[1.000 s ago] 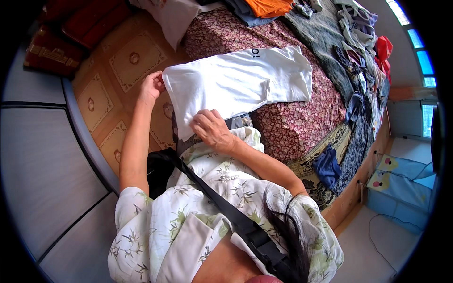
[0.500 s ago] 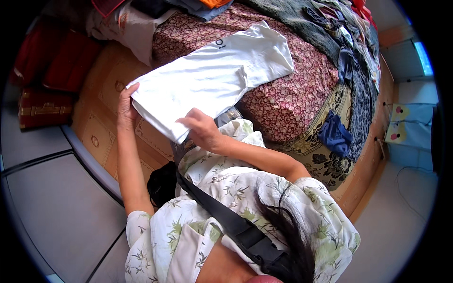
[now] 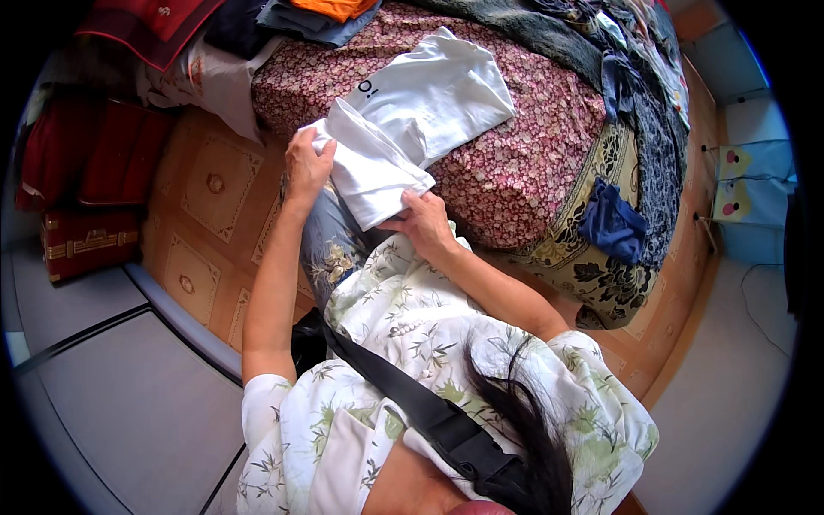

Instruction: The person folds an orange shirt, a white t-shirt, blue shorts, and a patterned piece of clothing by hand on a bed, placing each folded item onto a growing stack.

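A white T-shirt (image 3: 455,94) with a small dark print lies lengthwise, narrowed by folds, over the edge of a bed with a red floral cover (image 3: 524,189). Its near end is doubled back toward the far part. At the left corner of that fold my left hand (image 3: 307,165) grips the cloth, thumb on top. My right hand (image 3: 427,221) pinches the right corner, close to my lap. The cloth between my hands hangs off the bed, over my grey patterned trouser leg (image 3: 330,245). Part of the shirt's underside is hidden.
Folded clothes, one orange (image 3: 330,9), are stacked at the far left of the bed. A crumpled navy cloth (image 3: 612,233) lies on the bed's right end, near piled garments (image 3: 648,129). Red cases (image 3: 90,240) stand on the left; a grey panel (image 3: 129,403) is beside me.
The shirt's near end has been brought up and doubled over, away from me. My left hand moved right and farther; my right hand moved right. The view shifted slightly.
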Action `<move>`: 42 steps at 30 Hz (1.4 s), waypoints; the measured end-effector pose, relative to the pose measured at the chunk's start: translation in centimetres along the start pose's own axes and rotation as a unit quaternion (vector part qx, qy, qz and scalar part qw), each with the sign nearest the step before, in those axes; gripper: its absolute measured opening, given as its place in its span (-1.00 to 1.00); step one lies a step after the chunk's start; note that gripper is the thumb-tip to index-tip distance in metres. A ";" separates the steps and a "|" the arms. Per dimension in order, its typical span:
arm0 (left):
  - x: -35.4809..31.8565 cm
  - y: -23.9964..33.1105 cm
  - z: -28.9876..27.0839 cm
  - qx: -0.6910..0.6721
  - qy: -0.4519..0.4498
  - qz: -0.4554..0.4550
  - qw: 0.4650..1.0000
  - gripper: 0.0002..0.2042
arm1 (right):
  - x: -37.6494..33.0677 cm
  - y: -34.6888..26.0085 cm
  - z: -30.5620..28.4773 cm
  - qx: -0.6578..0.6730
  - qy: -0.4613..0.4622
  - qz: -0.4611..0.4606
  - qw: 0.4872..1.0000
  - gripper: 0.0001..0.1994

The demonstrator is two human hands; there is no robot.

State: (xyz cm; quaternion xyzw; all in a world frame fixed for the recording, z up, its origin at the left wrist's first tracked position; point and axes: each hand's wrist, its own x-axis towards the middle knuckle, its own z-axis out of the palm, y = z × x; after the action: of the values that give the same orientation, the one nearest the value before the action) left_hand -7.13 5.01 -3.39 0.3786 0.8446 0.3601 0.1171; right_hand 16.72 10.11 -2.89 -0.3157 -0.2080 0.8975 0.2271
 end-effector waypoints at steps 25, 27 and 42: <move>4.9 7.2 -5.5 -0.468 -0.093 -0.213 0.853 -0.31 | 4.5 0.5 -0.7 -0.672 -0.041 -0.465 0.575 -0.32; 5.2 10.4 -5.0 -0.512 -0.105 -0.181 0.833 -0.36 | 5.5 -1.7 -1.2 -0.620 0.020 -0.547 0.562 -0.52; 2.7 9.5 9.2 -0.580 -0.224 -0.205 0.756 -0.55 | 4.8 -10.4 -6.2 -0.166 0.242 -0.352 0.889 -0.23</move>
State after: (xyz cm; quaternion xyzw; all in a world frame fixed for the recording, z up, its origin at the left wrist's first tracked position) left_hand 0.64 16.06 -3.11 0.1258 0.4804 0.6533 0.5715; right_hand 20.32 22.57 -4.23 -0.4623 -0.3902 0.6064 0.5160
